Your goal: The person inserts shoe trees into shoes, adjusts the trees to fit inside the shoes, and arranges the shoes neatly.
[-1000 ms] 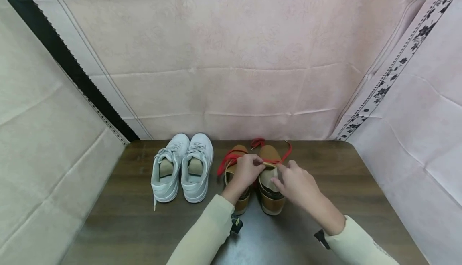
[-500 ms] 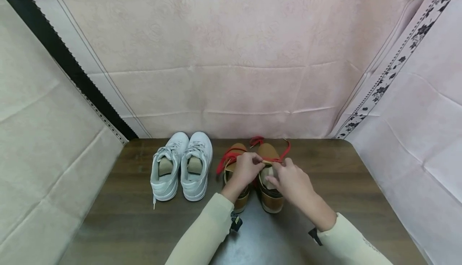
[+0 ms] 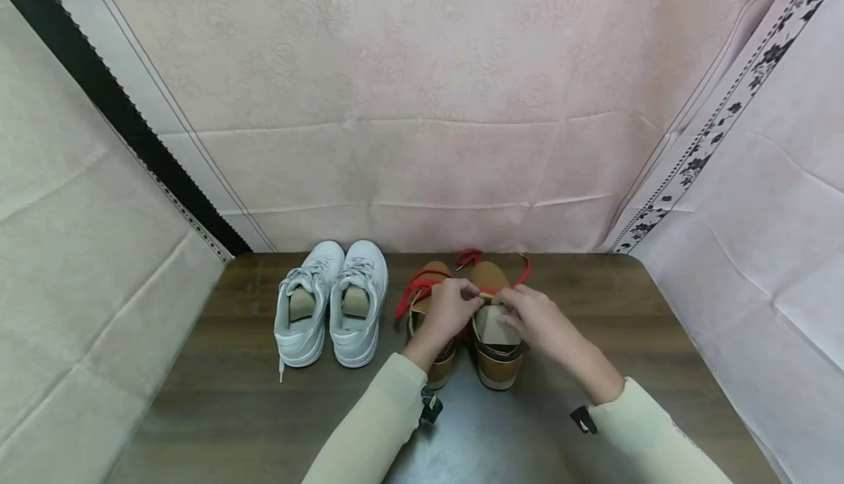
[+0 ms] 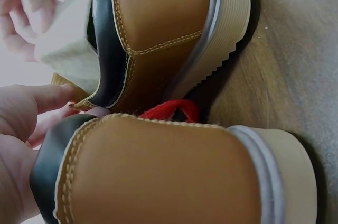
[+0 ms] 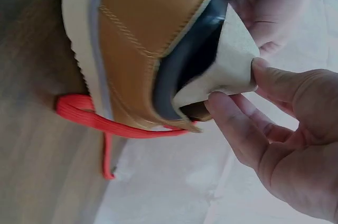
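A brown shoe (image 3: 496,367) with a black collar and red lace (image 3: 524,272) stands at the table's back edge, toe away from me. My right hand (image 3: 537,317) pinches its pale tongue (image 5: 232,60) between thumb and fingers; the tongue stands up out of the opening. With thumb and fingertips, my left hand (image 3: 453,307) pinches the tan edge of the same shoe's upper at the left of the tongue. Its mate, another brown shoe (image 4: 158,171), stands close on the left, partly hidden beneath my left hand and wrist in the head view.
Left of the brown shoes stands a pair of white sneakers (image 3: 356,341), one lace hanging at the heel. A red lace bundle (image 3: 414,293) lies over the left brown shoe. Pale patterned cloth (image 3: 428,103) rises behind the wooden table (image 3: 231,396) and along both sides.
My right hand has shifted slightly from the tongue's right edge toward its top, and more of the pale tongue shows across the opening. My left hand stays nearly still.
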### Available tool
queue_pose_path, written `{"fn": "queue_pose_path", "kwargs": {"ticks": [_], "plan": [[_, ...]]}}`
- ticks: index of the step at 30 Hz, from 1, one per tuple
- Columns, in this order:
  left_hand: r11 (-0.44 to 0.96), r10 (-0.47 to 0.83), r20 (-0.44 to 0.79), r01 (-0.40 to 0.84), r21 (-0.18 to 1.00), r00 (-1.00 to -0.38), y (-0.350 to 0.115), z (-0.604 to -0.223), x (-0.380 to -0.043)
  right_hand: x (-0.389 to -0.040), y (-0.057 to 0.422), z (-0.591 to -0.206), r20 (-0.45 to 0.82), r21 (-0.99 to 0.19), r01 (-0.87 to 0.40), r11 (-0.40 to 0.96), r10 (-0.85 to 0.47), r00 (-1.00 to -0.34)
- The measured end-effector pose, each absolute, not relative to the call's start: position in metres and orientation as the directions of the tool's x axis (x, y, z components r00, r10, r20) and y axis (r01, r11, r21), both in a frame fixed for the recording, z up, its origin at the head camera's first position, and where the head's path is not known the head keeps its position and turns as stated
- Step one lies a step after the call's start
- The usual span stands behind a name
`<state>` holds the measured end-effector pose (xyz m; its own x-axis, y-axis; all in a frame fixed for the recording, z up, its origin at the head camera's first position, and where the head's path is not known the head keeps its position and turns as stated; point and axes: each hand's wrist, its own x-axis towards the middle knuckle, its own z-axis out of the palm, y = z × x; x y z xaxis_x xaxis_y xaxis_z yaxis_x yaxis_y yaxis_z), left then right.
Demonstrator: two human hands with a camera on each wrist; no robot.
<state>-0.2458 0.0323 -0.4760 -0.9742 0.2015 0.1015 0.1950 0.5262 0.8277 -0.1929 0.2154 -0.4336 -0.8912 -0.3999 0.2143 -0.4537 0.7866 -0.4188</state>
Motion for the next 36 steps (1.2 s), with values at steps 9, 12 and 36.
{"fn": "queue_pose_path", "kwargs": {"ticks": [9, 12, 36], "plan": [[0.527, 0.194, 0.100, 0.189, 0.828, -0.976, 0.032, -0.475, -0.244, -0.193, 0.212, -0.448, 0.246, -0.401, -0.420, 0.814, -0.346, -0.906], [0.528, 0.191, 0.099, 0.187, 0.829, -0.977, 0.032, -0.474, -0.244, -0.192, 0.208, -0.451, 0.275, -0.367, -0.419, 0.831, -0.333, -0.902], [0.519, 0.189, 0.111, 0.195, 0.832, -0.976, 0.033, -0.478, -0.248, -0.226, 0.221, -0.441, 0.105, -0.510, -0.356, 0.783, -0.354, -0.929]]}}
